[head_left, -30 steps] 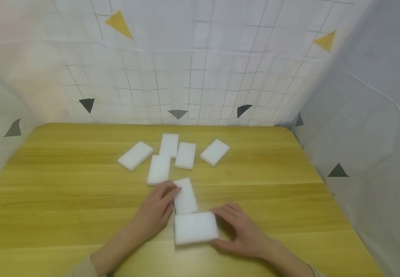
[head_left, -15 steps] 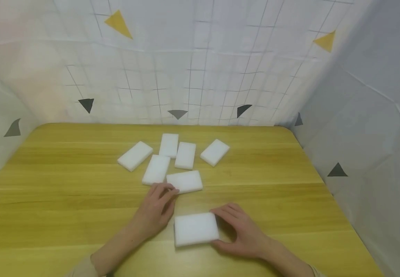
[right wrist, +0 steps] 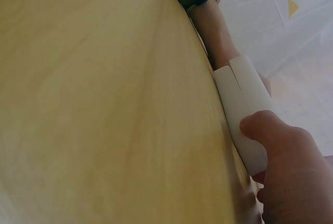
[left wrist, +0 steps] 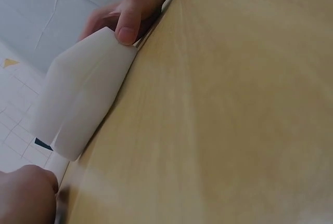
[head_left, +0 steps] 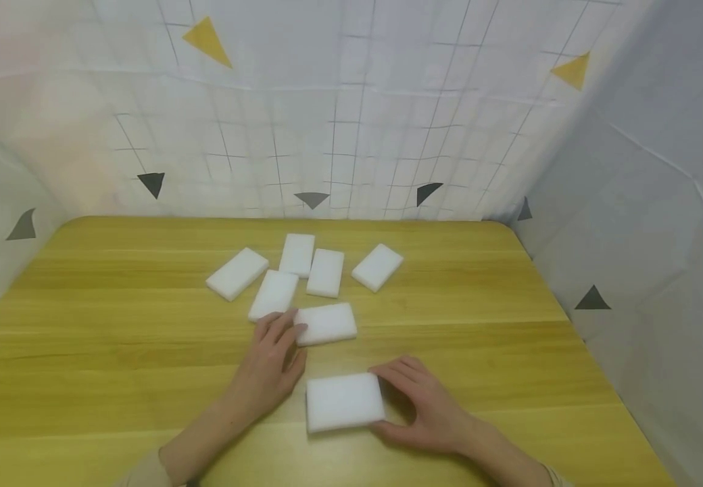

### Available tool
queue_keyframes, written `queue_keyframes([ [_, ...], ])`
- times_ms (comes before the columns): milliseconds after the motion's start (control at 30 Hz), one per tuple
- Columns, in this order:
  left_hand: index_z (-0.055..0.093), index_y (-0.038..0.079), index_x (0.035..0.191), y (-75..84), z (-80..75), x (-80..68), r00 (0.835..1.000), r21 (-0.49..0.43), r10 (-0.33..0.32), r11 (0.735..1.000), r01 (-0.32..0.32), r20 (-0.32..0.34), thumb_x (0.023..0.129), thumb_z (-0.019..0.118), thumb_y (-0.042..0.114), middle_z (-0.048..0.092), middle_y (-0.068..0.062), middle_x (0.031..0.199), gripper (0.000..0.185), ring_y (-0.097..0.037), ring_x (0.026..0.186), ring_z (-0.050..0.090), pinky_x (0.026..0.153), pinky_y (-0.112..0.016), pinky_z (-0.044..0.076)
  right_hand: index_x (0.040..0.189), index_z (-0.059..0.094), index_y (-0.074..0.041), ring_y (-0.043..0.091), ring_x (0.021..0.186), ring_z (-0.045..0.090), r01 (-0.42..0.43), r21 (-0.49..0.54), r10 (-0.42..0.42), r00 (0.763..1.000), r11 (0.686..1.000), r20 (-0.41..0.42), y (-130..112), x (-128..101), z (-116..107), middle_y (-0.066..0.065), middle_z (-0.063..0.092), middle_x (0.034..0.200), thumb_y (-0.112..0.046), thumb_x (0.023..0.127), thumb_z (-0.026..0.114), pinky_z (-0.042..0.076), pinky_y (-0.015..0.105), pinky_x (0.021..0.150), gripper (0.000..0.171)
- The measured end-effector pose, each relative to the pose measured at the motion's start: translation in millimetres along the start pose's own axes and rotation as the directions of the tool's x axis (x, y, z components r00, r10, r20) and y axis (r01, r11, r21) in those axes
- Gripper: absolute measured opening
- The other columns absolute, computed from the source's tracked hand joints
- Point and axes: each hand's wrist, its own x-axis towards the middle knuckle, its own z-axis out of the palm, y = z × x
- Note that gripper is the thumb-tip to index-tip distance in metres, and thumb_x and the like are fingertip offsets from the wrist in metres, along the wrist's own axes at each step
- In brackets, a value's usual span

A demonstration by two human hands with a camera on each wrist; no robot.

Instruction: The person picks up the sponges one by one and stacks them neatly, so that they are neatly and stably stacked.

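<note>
Two white sponge blocks (head_left: 344,404) lie one on top of the other near the front of the table. My right hand (head_left: 427,412) pinches the right end of this pair, thumb at the near edge and fingers at the far one. In the left wrist view a slit shows between the stacked sponge blocks (left wrist: 83,89). Just beyond the pair, a single white sponge block (head_left: 332,323) lies crosswise. My left hand (head_left: 266,368) has its fingertips at that block's left end, with the thumb off it and the fingers loosely bent.
Several more white sponge blocks lie farther back: one tilted at left (head_left: 238,274), one just past my left fingers (head_left: 274,295), a close pair in the middle (head_left: 326,272), one tilted at right (head_left: 378,268). A patterned curtain (head_left: 303,122) borders the wooden table (head_left: 114,352).
The single block has turned from lengthwise to crosswise and moved away from the stack. My left fingers have loosened and shifted slightly forward; my right hand has stayed on the stacked pair.
</note>
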Motion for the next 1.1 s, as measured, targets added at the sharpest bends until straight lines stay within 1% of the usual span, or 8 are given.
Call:
queue_keyframes([
  [200,0.066,0.008,0.108,0.9,-0.4,-0.2,1.0,0.002,-0.017,1.0,0.017,0.026,0.083,0.076,0.016,0.06,-0.022,0.135,0.028,-0.037,0.125,0.047,0.102,-0.051,0.048,0.134,0.059,-0.006,0.012,0.109,0.055,-0.008,0.003,0.008,1.0,1.0,0.004,-1.0,0.0,-0.7,-0.005,0.064,0.121,-0.038,0.078,0.083,0.043,0.02,0.097,0.069],
  [333,0.064,0.008,0.109,1.3,-0.5,0.1,0.999,0.008,-0.015,1.0,0.015,0.041,0.084,0.075,0.018,0.061,-0.02,0.132,0.028,-0.036,0.126,0.046,0.104,-0.051,0.045,0.134,0.059,-0.007,0.012,0.11,0.055,-0.017,0.001,0.017,1.0,1.0,0.008,-1.5,-0.4,-0.8,-0.006,0.064,0.122,-0.039,0.078,0.084,0.043,0.02,0.098,0.07],
  [400,0.064,0.007,0.112,1.5,-0.8,0.1,0.999,0.009,-0.017,1.0,0.017,0.044,0.084,0.076,0.02,0.061,-0.019,0.132,0.033,-0.036,0.126,0.046,0.105,-0.05,0.044,0.134,0.059,-0.006,0.012,0.11,0.055,-0.015,0.0,0.015,1.0,1.0,0.008,-1.4,-0.4,-0.7,-0.005,0.064,0.122,-0.039,0.078,0.083,0.043,0.02,0.098,0.07],
  [600,0.061,0.001,0.126,3.7,-3.6,0.9,0.999,-0.02,-0.047,0.999,0.048,0.024,0.084,0.078,0.027,0.062,-0.016,0.133,0.053,-0.034,0.127,0.049,0.107,-0.049,0.044,0.135,0.058,-0.006,0.012,0.11,0.055,-0.015,-0.001,0.015,1.0,1.0,0.009,-1.6,-0.5,-0.9,-0.005,0.064,0.122,-0.039,0.079,0.082,0.043,0.02,0.098,0.07],
  [733,0.06,0.001,0.131,6.1,-5.7,1.1,0.996,-0.084,-0.089,0.993,0.089,0.001,0.083,0.08,0.027,0.06,-0.016,0.137,0.058,-0.031,0.127,0.053,0.108,-0.049,0.045,0.135,0.058,-0.006,0.012,0.11,0.055,-0.039,0.002,0.039,0.999,0.999,0.01,-2.4,-0.8,-1.2,-0.006,0.063,0.123,-0.039,0.079,0.083,0.043,0.021,0.097,0.07],
  [833,0.06,0.001,0.131,6.6,-6.2,1.1,0.995,-0.134,-0.092,0.987,0.087,-0.034,0.081,0.082,0.023,0.059,-0.015,0.136,0.059,-0.032,0.124,0.058,0.105,-0.048,0.048,0.136,0.058,-0.007,0.012,0.111,0.055,-0.065,-0.008,0.065,0.998,0.998,0.007,-3.0,-1.0,-1.1,-0.007,0.063,0.125,-0.038,0.079,0.082,0.044,0.022,0.097,0.069],
  [967,0.06,0.003,0.13,5.3,-6.2,1.6,0.994,-0.188,-0.069,0.981,0.052,-0.086,0.078,0.082,0.018,0.06,-0.014,0.134,0.058,-0.031,0.121,0.061,0.105,-0.038,0.05,0.137,0.058,-0.008,0.012,0.113,0.054,-0.096,-0.035,0.096,0.995,0.995,0.001,-3.4,-1.7,-0.8,-0.007,0.063,0.127,-0.039,0.08,0.082,0.045,0.024,0.098,0.069],
  [1100,0.06,0.005,0.131,5.6,-7.7,2.1,0.991,-0.265,-0.074,0.963,0.043,-0.109,0.077,0.08,0.017,0.06,-0.013,0.134,0.059,-0.029,0.122,0.059,0.11,-0.023,0.042,0.139,0.057,-0.009,0.012,0.115,0.054,-0.118,-0.052,0.119,0.993,0.992,0.003,-3.5,-2.7,-0.7,-0.007,0.062,0.128,-0.04,0.08,0.081,0.044,0.024,0.1,0.07],
])
